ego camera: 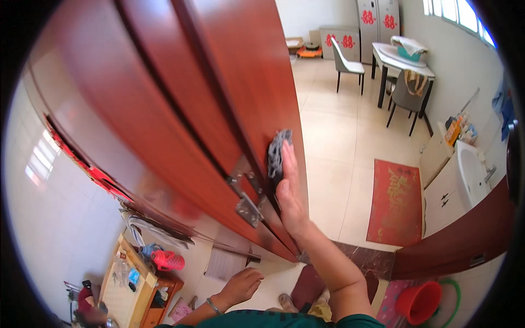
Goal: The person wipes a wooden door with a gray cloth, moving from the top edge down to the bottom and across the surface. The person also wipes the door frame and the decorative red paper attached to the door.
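Note:
A tall, glossy red-brown door (262, 82) stands ajar before me, with dark grooves down its face. My right hand (292, 192) presses a crumpled grey cloth (279, 153) flat against the door near its free edge, fingers extended over it. Just left of that hand is the metal door handle (248, 209) on its backplate. Low in front of my body, my left hand (242, 285) hangs with its fingers loosely bent. It appears to hold nothing, though its palm is hidden. A bracelet (214, 305) circles the left wrist.
Beyond the doorway lie a red mat (394, 205), a washbasin (471, 176), a white chair (346, 61) and a table (404, 61). A red bucket (418, 303) is at lower right. Lower left, a wooden table (123, 283) stands near a pink thermos (167, 260) and a blurred person (88, 305).

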The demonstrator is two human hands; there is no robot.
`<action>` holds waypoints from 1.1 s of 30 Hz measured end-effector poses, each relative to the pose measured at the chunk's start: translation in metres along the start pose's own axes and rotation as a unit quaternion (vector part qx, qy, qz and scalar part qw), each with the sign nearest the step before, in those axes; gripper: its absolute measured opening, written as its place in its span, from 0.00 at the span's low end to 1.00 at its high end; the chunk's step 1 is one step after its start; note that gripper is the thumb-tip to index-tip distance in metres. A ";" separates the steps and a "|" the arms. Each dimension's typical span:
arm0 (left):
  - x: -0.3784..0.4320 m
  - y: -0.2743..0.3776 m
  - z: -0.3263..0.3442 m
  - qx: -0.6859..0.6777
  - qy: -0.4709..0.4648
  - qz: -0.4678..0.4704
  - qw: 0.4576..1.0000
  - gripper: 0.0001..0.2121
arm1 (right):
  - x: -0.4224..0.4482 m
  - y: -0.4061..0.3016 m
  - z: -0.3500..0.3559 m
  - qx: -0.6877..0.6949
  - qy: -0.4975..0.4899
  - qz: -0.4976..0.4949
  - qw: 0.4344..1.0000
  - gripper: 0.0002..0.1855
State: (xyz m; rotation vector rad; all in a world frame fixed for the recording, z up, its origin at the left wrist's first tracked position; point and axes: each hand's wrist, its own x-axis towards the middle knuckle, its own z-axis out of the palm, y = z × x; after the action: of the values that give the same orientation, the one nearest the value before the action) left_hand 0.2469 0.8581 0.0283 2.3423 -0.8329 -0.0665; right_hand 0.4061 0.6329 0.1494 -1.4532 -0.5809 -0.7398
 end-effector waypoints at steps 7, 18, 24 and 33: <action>-0.027 -0.006 -0.050 0.011 0.114 0.006 0.993 0.08 | 0.142 -0.083 0.008 -0.013 -0.009 -0.126 0.992 0.32; -0.003 0.022 -0.093 -0.019 0.286 0.076 0.955 0.11 | 0.028 -0.056 0.038 -0.033 0.068 -0.061 0.995 0.26; 0.057 0.086 -0.125 0.093 0.418 0.228 0.875 0.18 | -0.001 -0.054 0.001 0.076 0.091 0.107 0.987 0.23; 0.077 0.099 -0.164 0.246 0.481 0.152 0.828 0.30 | 0.147 -0.183 0.014 -0.237 0.003 -0.384 0.892 0.23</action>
State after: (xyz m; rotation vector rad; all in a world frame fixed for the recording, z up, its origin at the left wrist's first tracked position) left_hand 0.2949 0.8461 0.2284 2.1813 -0.6964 1.4912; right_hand 0.3675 0.6377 0.3813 -1.6567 -1.0453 -1.5960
